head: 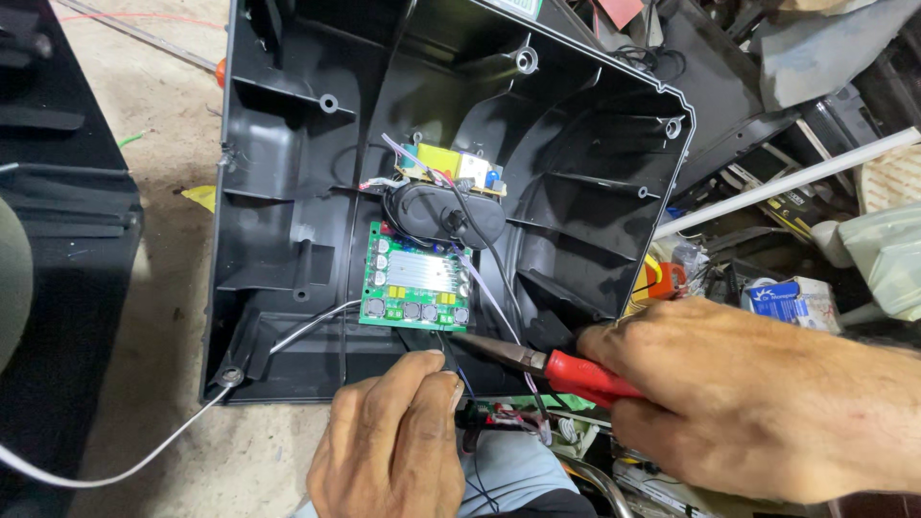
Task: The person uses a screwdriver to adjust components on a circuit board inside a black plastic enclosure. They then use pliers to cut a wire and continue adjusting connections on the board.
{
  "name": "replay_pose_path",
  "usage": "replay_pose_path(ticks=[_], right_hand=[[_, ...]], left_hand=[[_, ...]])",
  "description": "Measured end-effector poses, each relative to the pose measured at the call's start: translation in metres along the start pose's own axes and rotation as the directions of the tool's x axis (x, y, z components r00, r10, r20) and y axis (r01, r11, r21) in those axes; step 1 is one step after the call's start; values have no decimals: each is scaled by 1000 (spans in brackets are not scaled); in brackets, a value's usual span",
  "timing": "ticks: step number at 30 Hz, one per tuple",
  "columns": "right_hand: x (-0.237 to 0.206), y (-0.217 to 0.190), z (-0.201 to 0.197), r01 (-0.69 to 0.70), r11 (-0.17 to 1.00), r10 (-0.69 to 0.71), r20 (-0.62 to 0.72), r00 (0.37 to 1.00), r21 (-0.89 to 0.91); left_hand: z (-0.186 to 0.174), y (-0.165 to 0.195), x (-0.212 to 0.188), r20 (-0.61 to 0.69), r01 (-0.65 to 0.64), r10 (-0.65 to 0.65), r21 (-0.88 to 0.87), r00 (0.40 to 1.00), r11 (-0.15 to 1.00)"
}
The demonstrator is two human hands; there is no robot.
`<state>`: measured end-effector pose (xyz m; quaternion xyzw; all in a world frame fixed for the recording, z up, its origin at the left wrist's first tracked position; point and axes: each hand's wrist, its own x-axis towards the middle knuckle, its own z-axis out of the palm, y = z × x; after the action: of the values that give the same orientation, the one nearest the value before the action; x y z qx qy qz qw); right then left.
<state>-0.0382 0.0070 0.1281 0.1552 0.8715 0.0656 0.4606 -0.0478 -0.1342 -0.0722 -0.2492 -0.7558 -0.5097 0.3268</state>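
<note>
My right hand (758, 393) grips red-handled long-nose pliers (537, 362), whose jaws point left toward thin wires below a green circuit board (415, 278). My left hand (393, 441) pinches those dark wires just under the board, close to the plier tips. The green board, with a silver heat sink and round capacitors, sits inside a large black plastic housing (288, 192). Above it lie a black oval part (446, 213) and a small yellow circuit board (451, 166) with coloured wires.
A white cable (144, 460) runs from the housing's lower left corner across the dusty floor. Another black casing (67, 192) lies at the left. Clutter at the right includes a white tube (796, 177), a small box (796, 302) and plastic bags.
</note>
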Motion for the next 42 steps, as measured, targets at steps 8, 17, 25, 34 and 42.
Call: replay_pose_path(ticks=[8, 17, 25, 34, 42], right_hand=[[-6, -3, -3, -131, 983, 115, 124, 986, 132], [-14, -16, -2, -93, 980, 87, 43, 995, 175], [-14, -18, -1, -109, 980, 105, 28, 994, 168], [-12, -23, -4, -168, 981, 167, 20, 986, 101], [-10, -19, 16, -91, 994, 100, -163, 982, 62]], left_hand=[[0, 3, -1, 19, 9, -8, -27, 1000, 1000], [-4, 5, 1, 16, 1, -1, -40, 1000, 999], [-3, 6, 0, 4, -4, 4, -47, 1000, 999], [-2, 5, 0, 4, 7, -6, -48, 1000, 999], [-1, 4, 0, -3, -22, 22, -24, 1000, 999]])
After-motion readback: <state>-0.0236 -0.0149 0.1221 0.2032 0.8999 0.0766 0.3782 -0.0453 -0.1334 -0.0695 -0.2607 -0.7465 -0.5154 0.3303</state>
